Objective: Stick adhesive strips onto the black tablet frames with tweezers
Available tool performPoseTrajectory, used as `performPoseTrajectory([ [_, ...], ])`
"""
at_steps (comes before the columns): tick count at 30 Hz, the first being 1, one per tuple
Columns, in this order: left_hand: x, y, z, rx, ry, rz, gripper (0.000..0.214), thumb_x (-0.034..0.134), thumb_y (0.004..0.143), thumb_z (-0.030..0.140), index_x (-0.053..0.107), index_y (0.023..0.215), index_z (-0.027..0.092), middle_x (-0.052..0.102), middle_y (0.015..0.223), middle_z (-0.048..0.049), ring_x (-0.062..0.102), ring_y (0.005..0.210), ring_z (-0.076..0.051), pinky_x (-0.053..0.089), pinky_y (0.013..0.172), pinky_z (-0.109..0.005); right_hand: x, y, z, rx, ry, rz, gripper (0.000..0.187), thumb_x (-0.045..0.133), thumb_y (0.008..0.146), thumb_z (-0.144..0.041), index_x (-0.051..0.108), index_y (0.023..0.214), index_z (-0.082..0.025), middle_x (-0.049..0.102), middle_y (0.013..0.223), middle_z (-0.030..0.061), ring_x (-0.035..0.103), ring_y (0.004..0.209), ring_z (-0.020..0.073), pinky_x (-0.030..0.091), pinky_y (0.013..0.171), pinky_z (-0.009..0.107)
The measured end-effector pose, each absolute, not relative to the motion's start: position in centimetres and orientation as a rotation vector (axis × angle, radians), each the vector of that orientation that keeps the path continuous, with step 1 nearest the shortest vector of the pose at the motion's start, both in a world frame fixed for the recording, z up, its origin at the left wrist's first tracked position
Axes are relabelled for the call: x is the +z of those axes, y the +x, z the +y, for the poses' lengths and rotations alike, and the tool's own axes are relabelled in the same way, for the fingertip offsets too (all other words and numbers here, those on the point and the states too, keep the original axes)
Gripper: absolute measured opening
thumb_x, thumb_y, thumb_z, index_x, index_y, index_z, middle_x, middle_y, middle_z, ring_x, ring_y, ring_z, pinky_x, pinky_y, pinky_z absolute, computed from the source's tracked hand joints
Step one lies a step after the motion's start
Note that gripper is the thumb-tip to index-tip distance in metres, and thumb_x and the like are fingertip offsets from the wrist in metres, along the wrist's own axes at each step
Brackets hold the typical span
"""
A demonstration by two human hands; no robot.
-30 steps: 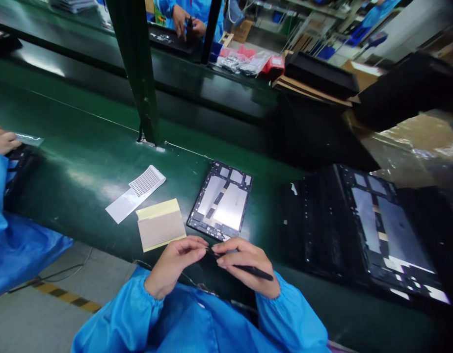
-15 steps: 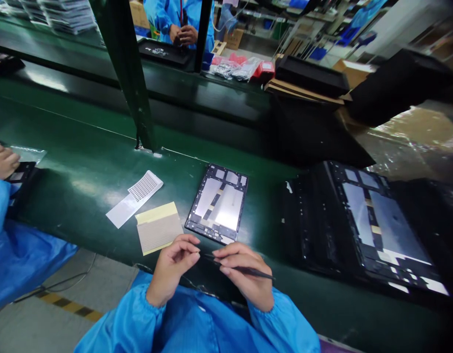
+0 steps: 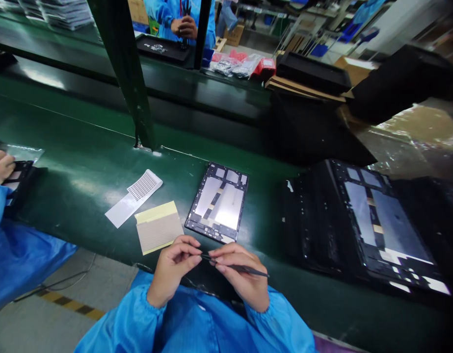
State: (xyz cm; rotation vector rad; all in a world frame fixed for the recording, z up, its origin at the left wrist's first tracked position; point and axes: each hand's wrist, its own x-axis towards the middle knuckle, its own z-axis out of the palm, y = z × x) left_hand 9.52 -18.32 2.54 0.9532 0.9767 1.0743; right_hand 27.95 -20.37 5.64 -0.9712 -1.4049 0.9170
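Dark tweezers [image 3: 244, 269] lie in my right hand [image 3: 243, 274], pinched between thumb and fingers, with their tips pointing left. My left hand [image 3: 176, 264] is closed in a pinch right at those tips; whatever its fingertips hold is too small to make out. Just beyond both hands lies an open tablet frame [image 3: 219, 203] on the green bench, its silvery inside with a dark flex strip facing up. Left of it rest a yellow-backed sheet of thin strips [image 3: 159, 230] and a white sheet of small dark labels [image 3: 143, 189].
At the right stand more tablet frames [image 3: 388, 215] in a leaning row. A green post [image 3: 126, 73] rises from the bench. A co-worker's hand [image 3: 1, 166] is at far left; another person's hands [image 3: 185, 27] hold dark tools over a black tray [image 3: 163, 51].
My right hand has shifted slightly left, bringing the tweezer tips to my left fingertips. The co-worker's hand at the left has moved slightly left, and the person across has raised the dark tools.
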Motion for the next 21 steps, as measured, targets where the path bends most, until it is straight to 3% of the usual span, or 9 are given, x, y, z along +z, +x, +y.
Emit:
performPoseTrajectory([
  [6, 2.1, 9.4, -18.4, 1.117, 1.056, 0.998, 0.020, 0.081, 0.079, 0.041, 0.078, 0.080, 0.022, 0.071, 0.095, -0.0069, 0.069, 0.088, -0.018, 0.055, 0.070, -0.026, 5.4, 28.2, -20.6, 0.923, -0.967, -1.428, 0.025, 0.074, 0.086, -0.009, 0.078, 0.103, -0.028, 0.079, 0.095, 0.0057, 0.077, 0.079, 0.0182, 0.064, 0.070, 0.029],
  [10, 2.1, 9.3, -18.3, 1.149, 1.418, 1.108, 0.018, 0.072, 0.088, 0.034, 0.076, 0.103, 0.024, 0.072, 0.106, -0.0070, 0.069, 0.082, -0.015, 0.056, 0.065, -0.025, 4.7, 29.5, -19.4, 0.899, -1.043, -1.338, 0.021, 0.072, 0.088, -0.012, 0.077, 0.099, -0.029, 0.079, 0.092, 0.0045, 0.076, 0.079, 0.0189, 0.064, 0.069, 0.031],
  [15, 1.1, 9.9, -18.0, 1.164, 2.174, 1.217, 0.028, 0.063, 0.093, 0.015, 0.068, 0.119, 0.023, 0.073, 0.115, -0.0074, 0.068, 0.110, -0.023, 0.058, 0.093, -0.039, 2.8, 31.3, -16.7, 0.880, -1.203, -1.459, 0.004, 0.075, 0.088, -0.023, 0.078, 0.087, -0.024, 0.079, 0.085, 0.0071, 0.074, 0.078, 0.0209, 0.062, 0.072, 0.034],
  [21, -0.1, 10.3, -17.8, 1.085, 2.325, 1.208, 0.032, 0.058, 0.095, 0.014, 0.063, 0.126, 0.020, 0.070, 0.123, -0.0101, 0.065, 0.120, -0.026, 0.057, 0.100, -0.045, 1.7, 31.5, -16.0, 0.938, -1.235, -1.522, 0.012, 0.073, 0.090, -0.034, 0.077, 0.088, -0.023, 0.079, 0.085, 0.0077, 0.074, 0.079, 0.0214, 0.062, 0.072, 0.035],
])
